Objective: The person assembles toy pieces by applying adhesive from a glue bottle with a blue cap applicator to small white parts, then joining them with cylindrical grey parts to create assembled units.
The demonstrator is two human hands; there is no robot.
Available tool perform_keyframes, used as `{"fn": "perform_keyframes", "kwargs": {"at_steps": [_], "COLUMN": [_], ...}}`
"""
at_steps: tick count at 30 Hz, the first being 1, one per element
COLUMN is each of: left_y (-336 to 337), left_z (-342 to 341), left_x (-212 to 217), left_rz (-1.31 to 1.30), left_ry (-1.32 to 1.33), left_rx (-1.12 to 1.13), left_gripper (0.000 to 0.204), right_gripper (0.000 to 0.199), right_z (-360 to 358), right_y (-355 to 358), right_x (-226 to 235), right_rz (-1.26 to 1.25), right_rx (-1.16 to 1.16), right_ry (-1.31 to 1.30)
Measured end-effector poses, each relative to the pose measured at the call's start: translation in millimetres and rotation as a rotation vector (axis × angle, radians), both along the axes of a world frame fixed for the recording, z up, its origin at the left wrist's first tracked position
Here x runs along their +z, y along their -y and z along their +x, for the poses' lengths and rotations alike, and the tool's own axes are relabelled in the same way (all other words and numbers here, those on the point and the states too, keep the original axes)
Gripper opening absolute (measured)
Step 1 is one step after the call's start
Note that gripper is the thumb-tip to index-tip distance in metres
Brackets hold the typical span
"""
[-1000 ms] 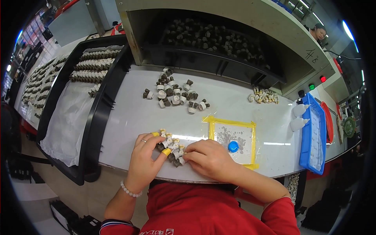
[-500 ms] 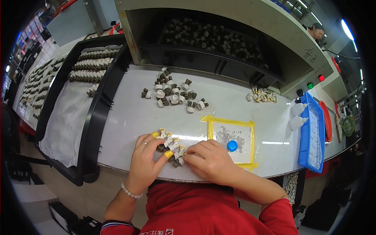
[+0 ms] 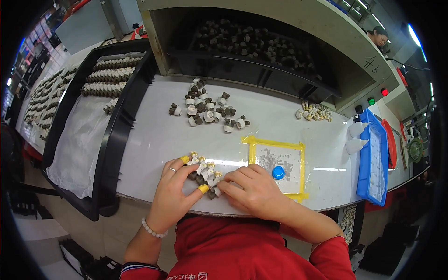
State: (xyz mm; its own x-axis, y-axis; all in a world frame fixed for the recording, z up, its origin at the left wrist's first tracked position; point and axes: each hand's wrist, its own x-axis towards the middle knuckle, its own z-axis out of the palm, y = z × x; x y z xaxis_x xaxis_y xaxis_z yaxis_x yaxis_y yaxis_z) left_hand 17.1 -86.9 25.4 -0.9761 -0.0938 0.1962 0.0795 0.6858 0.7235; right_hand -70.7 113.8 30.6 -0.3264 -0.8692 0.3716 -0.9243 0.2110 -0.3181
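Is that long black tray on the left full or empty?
Partly filled: rows of small white-and-dark parts sit toward the far end of the black tray, while the nearer stretch shows crinkled white lining.

Blue tray point(image 3: 365, 175) at right of tabletop point(image 3: 154, 140). Two white bottles point(image 3: 355, 146) at its left edge, nozzles toward tray. Green button point(image 3: 371, 101), red button point(image 3: 385, 92) on shelf unit point(image 3: 364, 74). Yellow tape point(image 3: 302, 170) frames pale square point(image 3: 293, 161); blue cap point(image 3: 278, 172) inside. Person point(image 3: 379, 36) at far upper right.
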Motion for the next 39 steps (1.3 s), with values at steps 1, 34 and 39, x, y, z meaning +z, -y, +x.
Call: {"fn": "perform_keyframes", "kwargs": {"at_steps": [1, 34, 39], "left_y": [-0.2, -23.2, -24.0], "left_z": [-0.5, -5.2, -4.5], "left_x": [-0.8, 6.0, 5.6], "left_rz": [0.003, -0.225, -0.253], "left_ry": [-0.007, -0.011, 0.012], "left_rx": [0.007, -0.059, -0.085], "left_gripper": [0.043, 0.067, 0.063], "right_gripper": [0.025, 0.01, 0.015], "right_z": [0.6, 2.4, 1.9], "right_y": [1.1, 2.3, -38.8], "right_x": [0.6, -0.5, 15.4], "right_rz": [-0.001, -0.126, -0.207], "right_rx": [0.0, -0.097, -0.194], "right_ry": [0.003, 0.457, 0.367]}}
